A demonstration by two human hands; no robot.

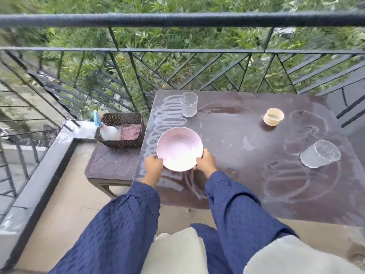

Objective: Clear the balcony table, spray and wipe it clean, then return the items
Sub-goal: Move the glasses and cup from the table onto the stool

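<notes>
A pale pink bowl [179, 148] is held over the left front part of the dark brown balcony table [237, 155]. My left hand [154, 164] grips its left rim and my right hand [206, 162] grips its right rim. The tabletop shows whitish dust streaks and ring marks. A clear glass [188, 104] stands upright near the far left edge. A small beige cup [273, 116] stands at the far middle right. Another clear glass [320, 156] is on the right side and looks tilted toward me.
A low dark side table [112, 163] stands left of the main table. On it sits a woven basket [122, 126] holding a white spray bottle [107, 130] with a blue trigger and a checked cloth [130, 131]. A black metal railing [177, 19] runs behind, foliage beyond.
</notes>
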